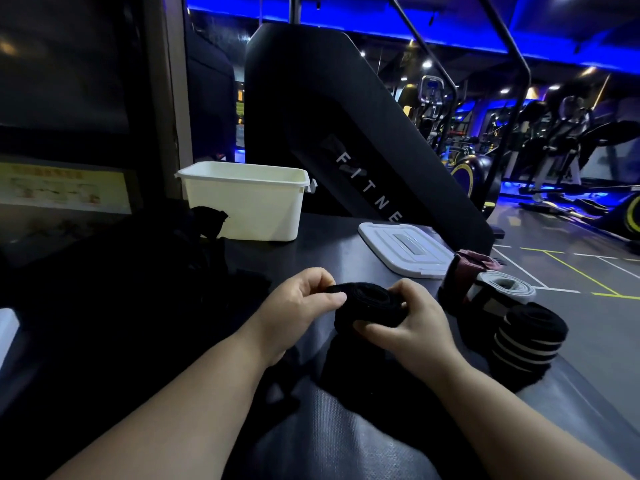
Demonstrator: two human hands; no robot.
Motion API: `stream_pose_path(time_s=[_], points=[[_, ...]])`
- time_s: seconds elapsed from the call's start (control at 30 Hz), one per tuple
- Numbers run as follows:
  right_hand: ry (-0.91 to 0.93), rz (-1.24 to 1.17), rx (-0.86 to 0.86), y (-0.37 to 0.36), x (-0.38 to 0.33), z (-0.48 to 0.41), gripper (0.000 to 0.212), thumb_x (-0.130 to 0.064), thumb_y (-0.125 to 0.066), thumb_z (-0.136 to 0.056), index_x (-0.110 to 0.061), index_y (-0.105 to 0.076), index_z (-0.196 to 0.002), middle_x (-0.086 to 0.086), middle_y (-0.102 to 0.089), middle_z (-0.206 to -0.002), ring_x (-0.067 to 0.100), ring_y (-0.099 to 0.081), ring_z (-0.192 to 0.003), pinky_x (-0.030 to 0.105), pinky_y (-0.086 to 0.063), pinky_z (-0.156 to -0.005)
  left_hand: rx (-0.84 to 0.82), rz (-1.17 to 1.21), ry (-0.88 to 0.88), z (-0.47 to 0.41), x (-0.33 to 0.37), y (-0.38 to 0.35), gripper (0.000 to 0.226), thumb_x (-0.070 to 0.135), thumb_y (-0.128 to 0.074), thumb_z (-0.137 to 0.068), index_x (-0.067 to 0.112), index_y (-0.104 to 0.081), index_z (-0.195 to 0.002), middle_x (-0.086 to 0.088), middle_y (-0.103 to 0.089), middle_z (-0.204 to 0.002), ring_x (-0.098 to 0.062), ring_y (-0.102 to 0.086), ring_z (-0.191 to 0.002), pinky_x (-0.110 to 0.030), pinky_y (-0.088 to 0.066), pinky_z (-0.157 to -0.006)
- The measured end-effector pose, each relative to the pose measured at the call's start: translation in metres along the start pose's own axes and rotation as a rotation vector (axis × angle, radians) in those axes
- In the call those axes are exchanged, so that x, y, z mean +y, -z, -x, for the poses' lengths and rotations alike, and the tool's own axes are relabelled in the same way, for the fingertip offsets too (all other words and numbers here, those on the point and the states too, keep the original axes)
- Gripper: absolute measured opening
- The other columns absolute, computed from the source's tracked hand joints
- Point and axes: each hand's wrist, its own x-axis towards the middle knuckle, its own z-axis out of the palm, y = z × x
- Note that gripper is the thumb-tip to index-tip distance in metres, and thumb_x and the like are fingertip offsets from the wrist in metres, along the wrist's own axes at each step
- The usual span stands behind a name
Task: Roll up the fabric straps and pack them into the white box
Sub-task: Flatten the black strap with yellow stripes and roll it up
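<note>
Both hands hold a black fabric strap that is partly wound into a roll above the dark tabletop. My left hand pinches its left edge between thumb and fingers. My right hand cups the roll from the right and below. The strap's loose tail hangs down onto the table. The white box stands open at the back left, apart from my hands. Rolled straps lie at the right: a black one with white stripes, a white one and a dark red one.
The box's white lid lies flat to the right of the box. A dark heap of black fabric covers the table's left side. A black gym machine rises behind the table; the table edge drops to the gym floor at right.
</note>
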Motion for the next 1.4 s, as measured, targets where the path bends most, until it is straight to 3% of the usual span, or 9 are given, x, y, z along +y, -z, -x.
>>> stream_pose_path(time_s=[0.27,0.37,0.5,0.6,0.87,1.0,1.13,1.3,1.4], points=[[-0.032,0.074,0.033,-0.001,0.000,0.001,0.052,-0.060,-0.073,-0.041,-0.025,-0.047,-0.070,-0.007,-0.056,-0.074,0.010,-0.053,-0.069,0.029,-0.043,-0.062,0.012,-0.233,0.103,-0.006,-0.011,0.002,0.002,0.029,-0.063,-0.082,0.027,-0.062,-0.082,0.009,-0.058,-0.080,-0.008,-0.051,-0.080,-0.030,-0.042,-0.087],[-0.030,0.099,0.050,0.001,-0.002,0.001,0.049,-0.049,-0.083,-0.048,-0.024,-0.046,-0.070,-0.007,-0.054,-0.075,0.011,-0.052,-0.070,0.029,-0.040,-0.062,-0.016,-0.275,0.121,-0.005,-0.007,0.001,0.009,0.028,-0.062,-0.085,0.022,-0.060,-0.078,0.007,-0.055,-0.075,-0.005,-0.048,-0.073,-0.025,-0.040,-0.078],[-0.050,0.143,0.095,0.001,-0.008,0.002,0.049,-0.048,-0.082,-0.052,-0.022,-0.045,-0.072,-0.007,-0.053,-0.077,0.011,-0.051,-0.070,0.029,-0.040,-0.063,-0.038,0.052,0.038,0.001,0.002,-0.003,0.016,0.006,-0.056,-0.093,0.014,-0.059,-0.080,0.006,-0.052,-0.071,0.003,-0.043,-0.054,-0.009,-0.036,-0.054],[-0.076,0.160,0.088,0.002,-0.011,0.003,0.050,-0.051,-0.081,-0.051,-0.022,-0.044,-0.071,-0.007,-0.054,-0.075,0.012,-0.052,-0.069,0.030,-0.040,-0.061,-0.054,0.126,0.031,0.002,0.001,-0.007,0.015,0.003,-0.055,-0.093,0.014,-0.061,-0.086,0.009,-0.053,-0.069,0.003,-0.043,-0.051,-0.009,-0.035,-0.051],[-0.129,0.130,0.028,0.002,-0.012,0.004,0.054,-0.058,-0.081,-0.049,-0.026,-0.047,-0.077,-0.010,-0.057,-0.079,0.005,-0.055,-0.071,0.031,-0.047,-0.064,-0.116,0.033,0.060,-0.001,-0.011,-0.007,0.022,0.028,-0.063,-0.078,0.042,-0.066,-0.094,0.003,-0.059,-0.099,-0.008,-0.057,-0.090,-0.023,-0.046,-0.093],[-0.133,-0.072,-0.132,0.007,-0.007,0.002,0.056,-0.064,-0.074,-0.048,-0.037,-0.053,-0.093,-0.010,-0.063,-0.091,0.002,-0.059,-0.072,0.028,-0.052,-0.072,-0.068,-0.030,0.076,-0.004,-0.012,-0.004,0.018,0.034,-0.061,-0.078,0.045,-0.060,-0.091,0.002,-0.058,-0.100,-0.010,-0.056,-0.093,-0.030,-0.042,-0.098],[-0.213,-0.524,-0.397,0.014,0.004,0.000,0.066,-0.033,-0.082,-0.057,-0.032,-0.056,-0.118,0.010,-0.060,-0.110,0.015,-0.066,-0.083,0.035,-0.056,-0.078,-0.093,0.043,0.083,-0.007,-0.015,0.002,0.016,0.028,-0.061,-0.084,0.035,-0.059,-0.098,-0.001,-0.058,-0.099,-0.012,-0.057,-0.093,-0.032,-0.043,-0.094],[-0.201,-0.633,-0.614,0.016,0.010,0.000,0.077,-0.015,-0.085,-0.056,-0.028,-0.058,-0.127,0.012,-0.065,-0.122,0.019,-0.065,-0.101,0.036,-0.054,-0.089,-0.154,0.103,0.106,-0.007,-0.014,0.008,0.014,0.022,-0.061,-0.085,0.028,-0.059,-0.098,0.001,-0.057,-0.092,-0.010,-0.052,-0.079,-0.027,-0.040,-0.071],[-0.203,-0.654,-0.656,0.015,0.009,0.000,0.079,-0.017,-0.085,-0.052,-0.027,-0.057,-0.126,0.012,-0.066,-0.119,0.020,-0.065,-0.101,0.036,-0.055,-0.086,-0.173,0.139,0.124,-0.007,-0.014,0.010,0.016,0.022,-0.060,-0.081,0.026,-0.058,-0.096,0.002,-0.058,-0.089,-0.011,-0.052,-0.077,-0.029,-0.039,-0.070]])
